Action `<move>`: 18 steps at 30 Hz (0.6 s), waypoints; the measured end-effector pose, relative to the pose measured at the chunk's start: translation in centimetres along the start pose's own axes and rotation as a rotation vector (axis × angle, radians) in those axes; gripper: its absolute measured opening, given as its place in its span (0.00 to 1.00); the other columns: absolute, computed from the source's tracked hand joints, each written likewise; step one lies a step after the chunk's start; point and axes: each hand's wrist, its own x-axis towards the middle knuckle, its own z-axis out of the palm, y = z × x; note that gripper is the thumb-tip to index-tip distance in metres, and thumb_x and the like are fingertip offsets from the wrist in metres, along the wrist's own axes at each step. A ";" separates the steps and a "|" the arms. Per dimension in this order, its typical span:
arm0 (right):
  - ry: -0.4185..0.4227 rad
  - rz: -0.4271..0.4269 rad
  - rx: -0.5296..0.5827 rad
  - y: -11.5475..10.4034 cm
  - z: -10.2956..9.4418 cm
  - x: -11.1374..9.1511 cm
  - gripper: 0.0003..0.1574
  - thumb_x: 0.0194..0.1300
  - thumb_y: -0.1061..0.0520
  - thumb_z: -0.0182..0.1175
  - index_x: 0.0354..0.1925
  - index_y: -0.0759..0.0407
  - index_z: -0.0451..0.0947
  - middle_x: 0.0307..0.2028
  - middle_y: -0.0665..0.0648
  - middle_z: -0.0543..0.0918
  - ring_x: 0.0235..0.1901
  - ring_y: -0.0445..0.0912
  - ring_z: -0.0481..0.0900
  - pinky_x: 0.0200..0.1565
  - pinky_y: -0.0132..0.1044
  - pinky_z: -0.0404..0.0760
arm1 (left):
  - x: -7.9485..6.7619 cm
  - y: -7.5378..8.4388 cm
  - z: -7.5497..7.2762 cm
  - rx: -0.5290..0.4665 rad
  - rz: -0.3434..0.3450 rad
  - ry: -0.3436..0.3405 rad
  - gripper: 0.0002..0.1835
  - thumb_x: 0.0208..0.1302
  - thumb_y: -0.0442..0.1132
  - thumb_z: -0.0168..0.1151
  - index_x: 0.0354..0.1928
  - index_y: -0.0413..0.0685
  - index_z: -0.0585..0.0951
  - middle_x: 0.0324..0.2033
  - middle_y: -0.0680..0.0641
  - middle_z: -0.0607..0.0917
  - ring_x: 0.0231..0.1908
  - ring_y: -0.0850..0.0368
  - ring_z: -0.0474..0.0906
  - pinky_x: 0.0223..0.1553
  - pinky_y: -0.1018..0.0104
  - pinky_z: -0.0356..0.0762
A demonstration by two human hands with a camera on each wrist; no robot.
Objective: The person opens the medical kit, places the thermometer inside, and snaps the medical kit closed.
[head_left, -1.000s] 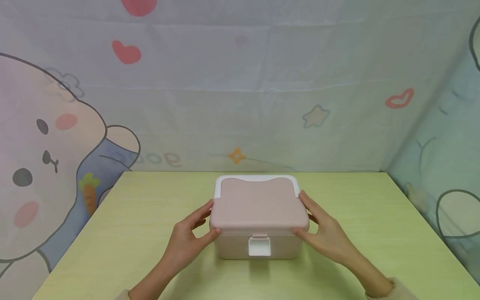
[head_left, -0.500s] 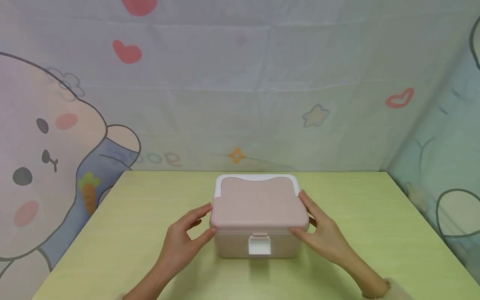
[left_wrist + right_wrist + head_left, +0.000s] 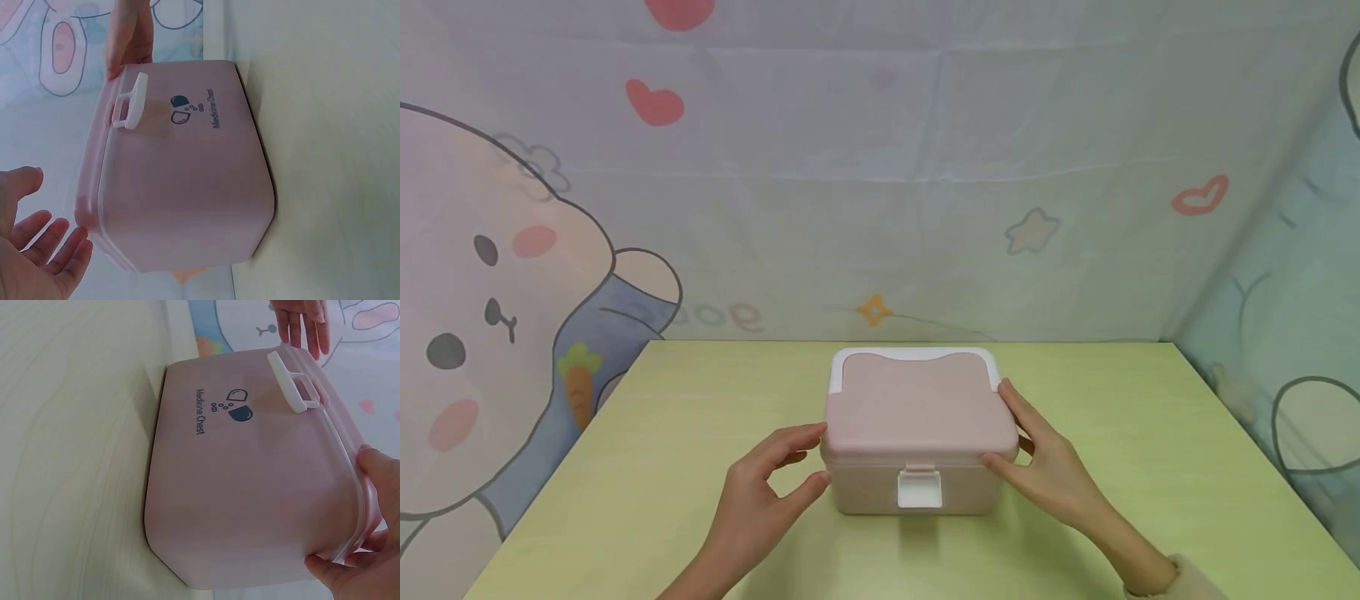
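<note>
A pink medicine chest [image 3: 880, 487] with a white-edged lid [image 3: 921, 404] stands on the table, lid down. Its white latch [image 3: 919, 490] sticks out from the front, as the wrist views show. My right hand [image 3: 1051, 477] grips the lid's right front corner, thumb at the front edge and fingers along the side. At the left side is my left hand [image 3: 752, 496], fingers loosely bent, fingertips right by the lid's edge and thumb off the front. In the left wrist view, that hand [image 3: 37, 256] shows its spread fingers with nothing in them. Printed lettering reads "Medicine Chest".
The pale yellow-green table [image 3: 700, 417] extends around the chest on all sides. Behind it hangs a cloth backdrop [image 3: 820, 208] with cartoon prints, and more patterned cloth [image 3: 1285, 333] runs along the right side.
My left hand has let go of the lid's left corner and drawn slightly left and down, its thumb leaving the front edge. The right hand keeps its grip; the chest stays in place.
</note>
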 end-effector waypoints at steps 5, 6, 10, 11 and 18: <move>-0.003 0.009 -0.001 0.0 0.0 0.0 0.54 0.53 0.52 0.68 0.71 0.55 0.50 0.69 0.57 0.55 0.63 0.51 0.63 0.52 0.36 0.75 | -0.4 0.7 0.3 0.007 0.045 0.024 0.22 0.50 0.31 0.69 0.51 0.48 0.79 0.46 0.51 0.82 0.46 0.60 0.78 0.47 0.73 0.74; -0.004 0.011 0.000 0.1 0.0 0.0 0.54 0.53 0.52 0.68 0.71 0.55 0.50 0.70 0.57 0.55 0.63 0.51 0.63 0.52 0.36 0.75 | -0.4 0.8 0.4 0.006 0.048 0.031 0.22 0.50 0.31 0.69 0.51 0.47 0.79 0.46 0.51 0.82 0.46 0.60 0.78 0.47 0.74 0.74; -0.003 0.015 0.007 0.1 0.0 0.0 0.54 0.53 0.52 0.68 0.71 0.54 0.50 0.70 0.56 0.55 0.63 0.51 0.63 0.53 0.35 0.74 | -0.7 1.2 0.6 -0.037 0.062 0.015 0.23 0.50 0.31 0.69 0.51 0.46 0.79 0.47 0.49 0.82 0.46 0.59 0.77 0.47 0.73 0.74; -0.004 0.015 0.009 0.1 0.0 0.0 0.54 0.53 0.52 0.68 0.71 0.54 0.50 0.70 0.56 0.55 0.63 0.51 0.63 0.53 0.36 0.74 | -0.8 1.3 0.7 -0.050 0.071 0.003 0.23 0.50 0.31 0.69 0.51 0.46 0.79 0.47 0.49 0.82 0.46 0.59 0.77 0.47 0.73 0.74; -0.002 0.008 0.013 0.2 0.1 0.0 0.54 0.53 0.52 0.68 0.71 0.54 0.49 0.70 0.56 0.54 0.63 0.51 0.62 0.53 0.35 0.74 | -1.4 1.0 2.1 -0.100 0.106 -0.066 0.23 0.51 0.34 0.69 0.51 0.45 0.78 0.45 0.48 0.82 0.43 0.59 0.76 0.44 0.69 0.77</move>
